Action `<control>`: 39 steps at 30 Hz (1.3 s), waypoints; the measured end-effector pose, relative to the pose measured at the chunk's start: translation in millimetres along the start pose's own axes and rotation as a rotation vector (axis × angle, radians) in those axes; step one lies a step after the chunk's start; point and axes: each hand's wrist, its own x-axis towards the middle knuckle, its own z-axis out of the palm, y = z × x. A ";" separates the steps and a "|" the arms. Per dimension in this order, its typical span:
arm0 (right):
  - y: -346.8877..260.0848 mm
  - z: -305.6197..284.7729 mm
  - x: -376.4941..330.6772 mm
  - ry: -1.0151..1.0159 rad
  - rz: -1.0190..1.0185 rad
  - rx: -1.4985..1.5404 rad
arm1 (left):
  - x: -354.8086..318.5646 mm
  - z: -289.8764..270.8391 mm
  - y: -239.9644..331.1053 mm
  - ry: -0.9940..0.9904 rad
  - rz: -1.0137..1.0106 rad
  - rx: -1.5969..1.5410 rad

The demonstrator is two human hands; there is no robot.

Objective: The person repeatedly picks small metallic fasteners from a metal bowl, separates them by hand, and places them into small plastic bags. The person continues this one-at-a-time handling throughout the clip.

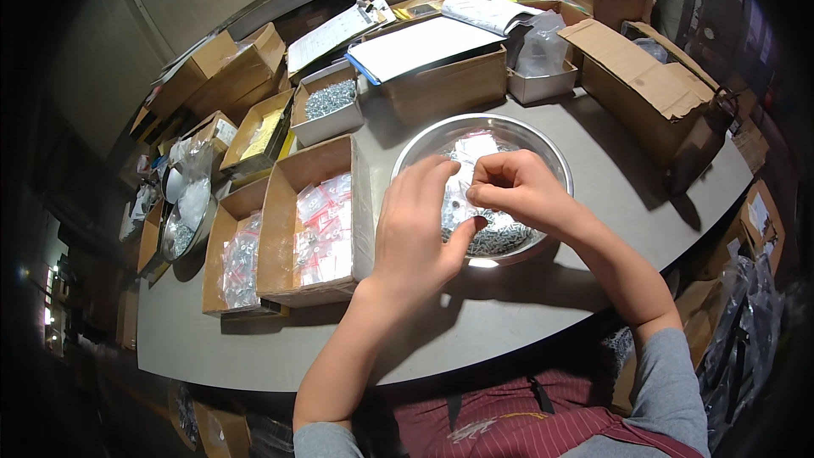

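Spreading across the room is a grey round-edged worktable, crowded at its far side with brown cardboard boxes; nearest the person an open brown cardboard box holds small clear bags with red markings; right of it stands a shiny round steel bowl holding a heap of small silver screws; over the bowl the left hand and the right hand meet, both pinching a small clear plastic bag between fingertips; a white box of screws sits further back.
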 end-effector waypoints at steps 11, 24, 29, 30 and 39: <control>-11.5 -36.8 0.6 -0.397 0.184 -0.517 | -6.8 -0.7 -8.0 -0.041 -0.110 0.053; 23.9 -18.9 3.2 -0.498 0.059 -0.451 | -9.7 4.8 -15.4 -0.079 -0.114 0.032; 4.6 -42.6 12.5 -0.413 0.252 -0.059 | -9.8 3.9 -12.8 -0.124 -0.146 -0.004; 3.7 -45.0 12.8 -0.414 0.261 -0.005 | -10.2 3.7 -12.2 -0.134 -0.149 -0.013; -3.8 -53.8 11.9 -0.398 0.293 0.220 | -10.0 4.6 -11.7 -0.207 -0.162 -0.072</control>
